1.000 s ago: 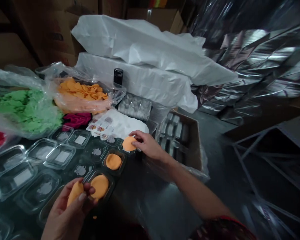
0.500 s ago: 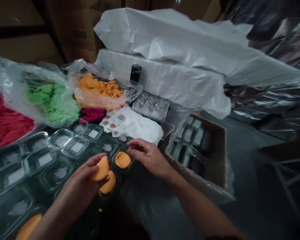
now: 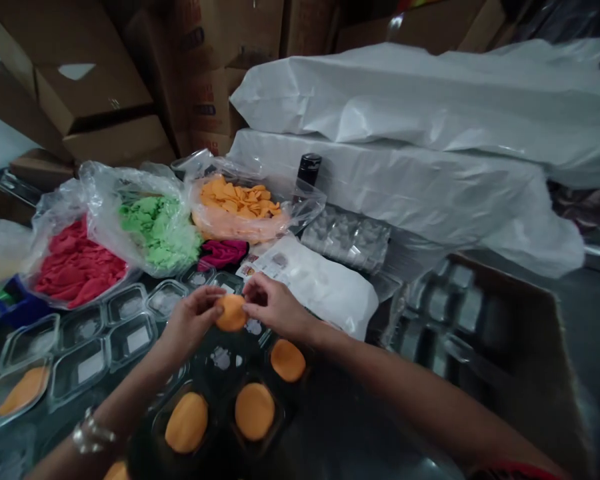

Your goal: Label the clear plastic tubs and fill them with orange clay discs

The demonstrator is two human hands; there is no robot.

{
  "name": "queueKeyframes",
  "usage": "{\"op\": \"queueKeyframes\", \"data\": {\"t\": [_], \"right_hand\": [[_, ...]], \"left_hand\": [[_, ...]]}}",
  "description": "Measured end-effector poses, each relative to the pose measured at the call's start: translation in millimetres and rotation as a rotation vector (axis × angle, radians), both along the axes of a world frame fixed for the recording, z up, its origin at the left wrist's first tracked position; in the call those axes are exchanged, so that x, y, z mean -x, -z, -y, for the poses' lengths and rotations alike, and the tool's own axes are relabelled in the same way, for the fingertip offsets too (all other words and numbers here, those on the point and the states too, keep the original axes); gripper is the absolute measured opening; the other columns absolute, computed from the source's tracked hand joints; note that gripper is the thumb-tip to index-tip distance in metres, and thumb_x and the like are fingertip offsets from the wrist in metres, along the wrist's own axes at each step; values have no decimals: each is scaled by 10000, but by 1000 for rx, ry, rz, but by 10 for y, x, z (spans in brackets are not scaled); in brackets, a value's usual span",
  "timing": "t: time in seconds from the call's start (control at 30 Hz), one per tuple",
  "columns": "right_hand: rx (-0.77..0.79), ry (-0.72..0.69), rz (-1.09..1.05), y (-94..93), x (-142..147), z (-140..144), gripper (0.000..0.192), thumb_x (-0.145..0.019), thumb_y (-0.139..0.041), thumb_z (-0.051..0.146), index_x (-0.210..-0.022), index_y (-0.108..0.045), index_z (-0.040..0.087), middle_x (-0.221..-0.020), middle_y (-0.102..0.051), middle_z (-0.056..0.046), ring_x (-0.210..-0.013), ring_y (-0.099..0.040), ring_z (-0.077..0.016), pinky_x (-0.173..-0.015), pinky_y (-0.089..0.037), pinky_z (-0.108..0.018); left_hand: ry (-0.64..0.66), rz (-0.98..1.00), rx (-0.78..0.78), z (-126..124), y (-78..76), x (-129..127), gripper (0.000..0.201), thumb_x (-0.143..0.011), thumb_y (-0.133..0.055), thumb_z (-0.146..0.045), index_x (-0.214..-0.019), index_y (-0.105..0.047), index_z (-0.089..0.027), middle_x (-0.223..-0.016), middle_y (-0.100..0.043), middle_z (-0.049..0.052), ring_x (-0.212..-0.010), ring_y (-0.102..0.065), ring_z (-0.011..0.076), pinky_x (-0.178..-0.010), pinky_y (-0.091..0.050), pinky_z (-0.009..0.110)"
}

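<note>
Far across the table we see large white plastic-wrapped bundles (image 3: 405, 173), then left of them a clear bag of orange discs (image 3: 240, 207). Near us, clear plastic trays (image 3: 130, 333) hold orange pieces. Our left hand (image 3: 193, 320) and right hand (image 3: 273, 307) pinch one round orange foam disc (image 3: 231, 313) above the trays.

Two hands (image 3: 193, 320) (image 3: 275, 308) share one orange disc (image 3: 231, 313). Three more orange discs (image 3: 254, 411) sit in near trays, a fifth far left (image 3: 24, 391). Three bags: red (image 3: 75, 263), green (image 3: 153, 227), orange (image 3: 240, 203). One black bottle (image 3: 307, 170).
</note>
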State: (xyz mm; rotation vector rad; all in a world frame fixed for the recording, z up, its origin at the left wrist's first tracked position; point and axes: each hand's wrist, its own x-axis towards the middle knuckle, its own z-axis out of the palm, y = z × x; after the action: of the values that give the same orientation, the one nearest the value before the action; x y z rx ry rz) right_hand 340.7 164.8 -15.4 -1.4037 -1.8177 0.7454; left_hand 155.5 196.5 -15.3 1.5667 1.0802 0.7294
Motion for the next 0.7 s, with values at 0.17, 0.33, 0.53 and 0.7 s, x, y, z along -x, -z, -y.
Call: {"op": "queueKeyframes", "data": {"t": [0.17,0.33,0.53,0.7], "right_hand": [[-2,13,354,-8,-39,-528,132,-774,-672,119,-843,-567,163,-792,-640,-30,-760,-600,-182,-635,-393,-246],[-51,-59,567,-99,-30,-575,84,-863,-555,142,-923,-607,170,-929,-646,-88,-882,-581,-220,-702,-360,-284],[-57,-367,719,-77,491,-657,181,-809,-531,71,-735,-628,205,-760,-665,-44,-689,-604,-186,-548,-316,-258],[-52,-410,799,160,503,-892,262,-798,-440,51,-640,-592,197,-592,-632,-49,-503,-579,-194,-450,-259,-264]], "left_hand": [[13,-272,-376,-678,-6,36,289,-670,-587,-283,-929,-675,-190,-917,-695,73,-882,-629,249,-829,-469,371],[-71,-463,-528,-852,-107,336,253,-749,-498,-270,-925,-653,-177,-852,-666,69,-799,-586,234,-753,-431,348],[60,-535,-501,-534,-40,837,95,-699,-541,-171,-642,-615,-188,-579,-572,-18,-546,-475,121,-557,-349,239],[-225,-552,-464,-308,-225,2087,90,-676,-547,-147,-643,-626,-175,-559,-558,-35,-531,-464,99,-528,-355,211]]}}
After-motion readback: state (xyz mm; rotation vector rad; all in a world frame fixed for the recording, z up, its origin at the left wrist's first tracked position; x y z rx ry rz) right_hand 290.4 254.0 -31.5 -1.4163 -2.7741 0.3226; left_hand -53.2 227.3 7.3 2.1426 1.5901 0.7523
